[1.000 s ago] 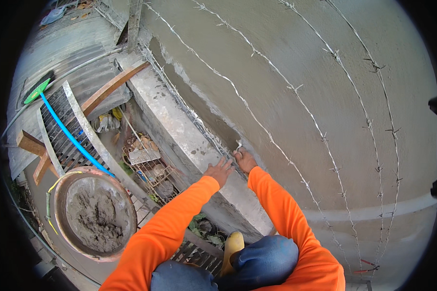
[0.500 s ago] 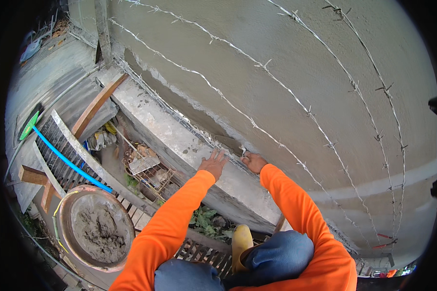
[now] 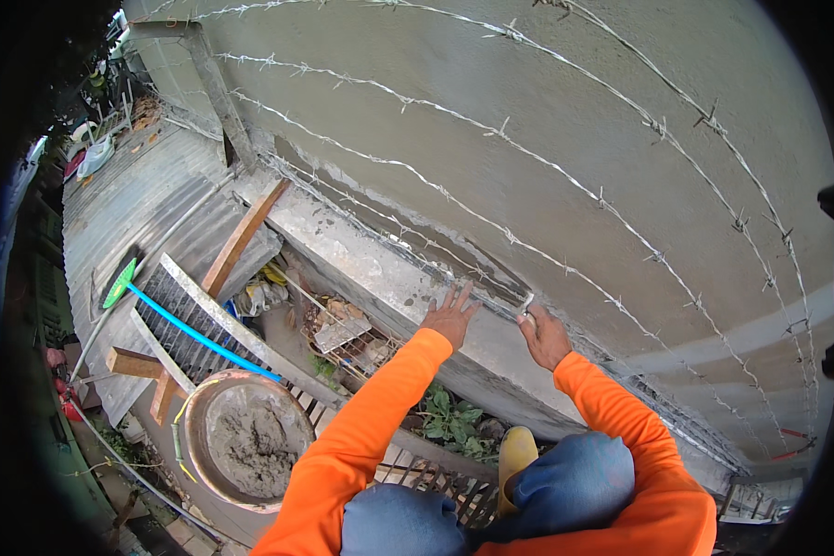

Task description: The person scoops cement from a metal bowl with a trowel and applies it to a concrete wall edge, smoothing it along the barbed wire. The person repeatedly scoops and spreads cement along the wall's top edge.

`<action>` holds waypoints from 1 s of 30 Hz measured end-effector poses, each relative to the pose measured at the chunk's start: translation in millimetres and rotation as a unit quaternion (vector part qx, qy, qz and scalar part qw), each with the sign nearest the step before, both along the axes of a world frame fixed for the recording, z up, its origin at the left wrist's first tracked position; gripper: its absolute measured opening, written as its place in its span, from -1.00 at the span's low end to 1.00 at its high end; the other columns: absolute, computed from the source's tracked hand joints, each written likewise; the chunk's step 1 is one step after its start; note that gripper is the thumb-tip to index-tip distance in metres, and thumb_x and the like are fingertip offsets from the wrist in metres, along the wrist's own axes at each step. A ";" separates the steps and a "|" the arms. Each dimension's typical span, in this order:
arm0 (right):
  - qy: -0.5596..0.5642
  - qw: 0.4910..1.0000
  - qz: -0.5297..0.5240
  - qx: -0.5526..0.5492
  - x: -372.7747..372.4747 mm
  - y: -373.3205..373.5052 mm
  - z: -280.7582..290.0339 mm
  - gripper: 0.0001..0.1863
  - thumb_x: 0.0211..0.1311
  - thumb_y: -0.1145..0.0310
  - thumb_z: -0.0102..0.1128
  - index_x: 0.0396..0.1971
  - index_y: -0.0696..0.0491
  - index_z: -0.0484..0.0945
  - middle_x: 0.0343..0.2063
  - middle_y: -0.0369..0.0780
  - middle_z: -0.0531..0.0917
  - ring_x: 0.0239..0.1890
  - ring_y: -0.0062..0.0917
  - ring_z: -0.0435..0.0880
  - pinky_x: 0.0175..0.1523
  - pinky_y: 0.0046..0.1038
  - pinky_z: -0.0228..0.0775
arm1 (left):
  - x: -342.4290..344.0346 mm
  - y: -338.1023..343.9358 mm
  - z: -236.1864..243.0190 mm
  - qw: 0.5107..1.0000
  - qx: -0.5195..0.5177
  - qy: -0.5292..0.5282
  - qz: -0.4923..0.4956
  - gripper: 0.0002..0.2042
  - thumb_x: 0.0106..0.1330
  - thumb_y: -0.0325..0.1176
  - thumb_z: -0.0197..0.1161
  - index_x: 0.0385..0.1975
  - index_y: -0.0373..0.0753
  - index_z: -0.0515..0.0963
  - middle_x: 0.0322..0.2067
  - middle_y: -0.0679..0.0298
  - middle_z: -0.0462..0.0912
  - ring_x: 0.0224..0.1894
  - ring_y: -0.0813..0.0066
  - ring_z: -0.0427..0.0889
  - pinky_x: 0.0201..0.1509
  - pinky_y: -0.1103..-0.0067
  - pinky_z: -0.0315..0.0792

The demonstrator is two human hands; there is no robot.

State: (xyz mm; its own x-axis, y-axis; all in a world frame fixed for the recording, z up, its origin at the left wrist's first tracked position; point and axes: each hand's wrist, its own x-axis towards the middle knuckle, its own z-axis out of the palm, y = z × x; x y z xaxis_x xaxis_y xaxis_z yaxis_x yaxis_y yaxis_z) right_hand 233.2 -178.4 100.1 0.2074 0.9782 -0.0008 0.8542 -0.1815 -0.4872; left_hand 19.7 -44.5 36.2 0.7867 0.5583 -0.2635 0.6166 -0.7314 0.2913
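Observation:
My left hand (image 3: 449,320) rests with fingers spread on the top edge of the grey concrete ledge (image 3: 315,236), at the foot of the plastered wall (image 3: 676,278). Just right of it, my right hand (image 3: 545,334) is closed on the pale handle of a tool (image 3: 525,304); a narrow flat piece, perhaps its blade, runs up and left from it along the wall's foot, too unclear to name surely. Strands of barbed wire (image 3: 565,181) cross the wall just beyond both hands.
Left below lie a bucket of wet mortar (image 3: 250,435), a blue-handled broom with green head (image 3: 204,341), wooden beams (image 3: 241,243), a metal grating and corrugated roofing (image 3: 130,195). Plants (image 3: 449,417) and debris lie below the ledge. My knees and yellow boot (image 3: 514,449) are at bottom.
The view has shifted, so the scene and both hands sit further right, with more roofing showing at upper left. The narrow piece above my right hand shows more clearly along the wall's foot.

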 end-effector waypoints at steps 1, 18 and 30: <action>0.021 1.000 0.011 -0.016 -10.0 -10.6 3.9 -0.55 0.49 0.02 0.06 0.07 0.11 0.48 -0.33 0.18 0.70 -0.19 0.22 0.67 -0.05 0.07 0.48 | -20.6 -4.7 5.2 1.000 -0.025 0.009 -0.004 -0.25 0.31 -0.41 0.18 0.56 0.08 0.16 0.62 0.21 -0.07 0.64 0.03 -0.08 0.50 -0.07 0.22; -0.103 0.789 0.599 -0.088 -351.1 55.0 116.7 -0.65 0.50 0.14 0.03 0.04 0.10 0.43 -0.31 0.00 0.68 -0.23 0.05 0.72 -0.11 0.03 0.56 | -502.1 -216.2 128.4 0.672 0.206 -0.276 0.655 -0.55 0.59 -0.25 0.08 0.41 -0.21 0.40 0.35 0.00 0.48 0.44 0.10 0.40 0.51 0.30 0.24; -0.324 0.710 0.620 0.081 -351.2 95.6 176.8 -0.73 0.28 0.16 0.32 -0.09 -0.17 0.52 -0.38 -0.28 0.56 -0.26 -0.34 0.63 -0.17 -0.20 0.41 | -501.3 -216.8 43.7 0.204 -0.158 -0.698 0.668 -0.53 0.60 0.01 0.05 0.16 -0.30 0.56 -0.06 0.20 0.70 -0.01 0.50 0.67 0.15 0.49 0.55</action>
State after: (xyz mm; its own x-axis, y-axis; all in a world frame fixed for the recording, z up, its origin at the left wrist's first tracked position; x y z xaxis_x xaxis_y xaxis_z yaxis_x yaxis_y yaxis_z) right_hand -118.0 -82.8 276.9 -0.9075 0.3863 -0.1649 0.3636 0.9191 0.1520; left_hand -481.6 -261.3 79.9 -0.5804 0.6489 -0.4920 -0.6406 0.0093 0.7679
